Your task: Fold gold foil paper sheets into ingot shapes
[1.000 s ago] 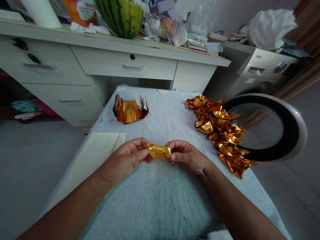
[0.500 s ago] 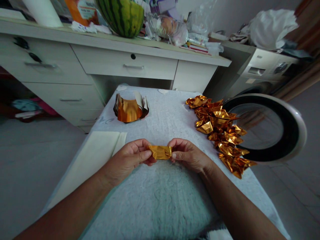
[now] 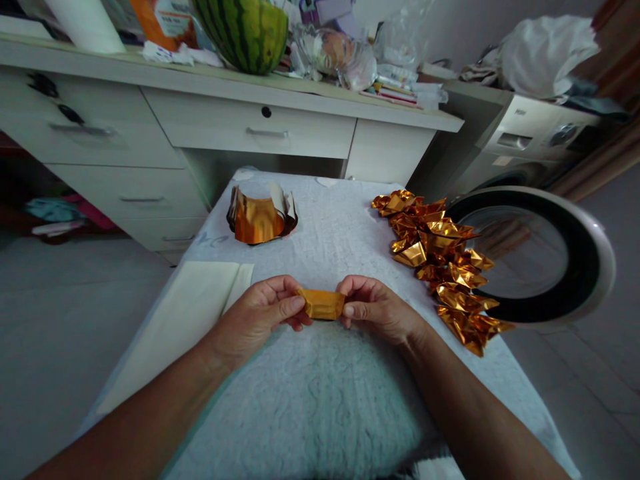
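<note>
Head view: on this surface (image 3: 340, 227), I'd say the gold heap (image 3: 441, 239) by the right edge is finished. Curled gold sheets (image 3: 257, 221) near the far left corner seem unused. Left grip (image 3: 260, 313) and right grip (image 3: 377, 310) pinch one small gold piece (image 3: 325, 305) over the middle.

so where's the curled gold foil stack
In the head view, the curled gold foil stack is left of centre at the far end of the cloth, beyond the left hand and pale sheet.
</note>
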A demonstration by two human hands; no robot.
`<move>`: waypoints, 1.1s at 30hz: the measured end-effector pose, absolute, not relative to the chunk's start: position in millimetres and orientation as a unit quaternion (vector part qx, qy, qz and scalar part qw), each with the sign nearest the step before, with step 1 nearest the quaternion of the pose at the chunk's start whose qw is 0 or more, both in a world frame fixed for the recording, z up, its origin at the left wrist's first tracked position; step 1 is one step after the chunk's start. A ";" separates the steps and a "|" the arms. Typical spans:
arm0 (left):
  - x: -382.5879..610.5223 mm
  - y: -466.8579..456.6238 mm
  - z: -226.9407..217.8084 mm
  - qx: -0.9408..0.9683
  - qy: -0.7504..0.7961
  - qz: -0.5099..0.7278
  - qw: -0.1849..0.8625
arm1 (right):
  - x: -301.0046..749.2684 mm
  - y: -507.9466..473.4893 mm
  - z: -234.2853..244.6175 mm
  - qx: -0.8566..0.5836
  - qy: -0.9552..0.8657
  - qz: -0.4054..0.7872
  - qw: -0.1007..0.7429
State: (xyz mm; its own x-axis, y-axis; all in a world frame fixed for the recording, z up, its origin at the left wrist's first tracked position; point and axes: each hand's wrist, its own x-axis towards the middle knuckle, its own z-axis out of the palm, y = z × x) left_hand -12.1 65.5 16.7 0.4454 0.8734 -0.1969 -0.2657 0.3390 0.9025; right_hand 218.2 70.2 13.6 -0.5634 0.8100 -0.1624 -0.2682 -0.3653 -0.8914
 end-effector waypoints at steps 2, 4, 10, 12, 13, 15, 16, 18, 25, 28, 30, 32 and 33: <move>-12.1 65.9 16.9 0.426 0.360 0.390 0.732 | 218.0 70.0 14.6 -0.309 -0.433 0.771 0.350; -12.0 66.1 16.9 0.428 0.360 0.389 0.732 | 217.6 69.9 15.2 -0.317 -0.430 0.766 0.356; -10.6 65.2 17.4 0.433 0.355 0.368 0.742 | 214.5 69.5 14.1 -0.329 -0.435 0.740 0.393; -10.1 64.9 18.2 0.433 0.363 0.374 0.735 | 213.5 69.3 12.2 -0.328 -0.434 0.732 0.410; -9.9 64.9 18.5 0.439 0.370 0.376 0.727 | 213.1 69.2 11.0 -0.327 -0.433 0.729 0.417; -9.6 64.9 18.9 0.461 0.391 0.380 0.700 | 212.5 69.2 8.8 -0.325 -0.434 0.726 0.423; -9.5 65.0 18.9 0.473 0.401 0.382 0.685 | 212.3 69.2 8.2 -0.324 -0.433 0.726 0.425; -9.3 65.1 18.8 0.487 0.414 0.387 0.664 | 212.3 69.6 8.5 -0.320 -0.430 0.731 0.423; -10.6 64.7 20.2 0.425 0.381 0.404 0.715 | 216.1 70.7 18.7 -0.275 -0.407 0.774 0.399; -11.3 64.2 21.1 0.416 0.375 0.412 0.719 | 215.7 70.1 18.3 -0.264 -0.399 0.783 0.396; -11.2 63.8 21.3 0.419 0.380 0.410 0.715 | 214.6 69.9 15.9 -0.267 -0.406 0.778 0.399; -10.7 63.6 21.2 0.430 0.387 0.402 0.710 | 213.9 70.0 13.2 -0.272 -0.415 0.770 0.402; -10.5 63.5 21.2 0.437 0.389 0.397 0.707 | 213.8 70.1 12.2 -0.275 -0.419 0.766 0.403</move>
State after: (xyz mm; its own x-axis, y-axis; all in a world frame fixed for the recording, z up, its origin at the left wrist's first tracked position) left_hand -10.5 63.5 21.2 0.3816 0.9019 -0.2024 -0.2222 0.3021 0.9270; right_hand 213.8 70.1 12.2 -0.5240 0.8477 -0.0828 -0.3876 -0.3239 -0.8630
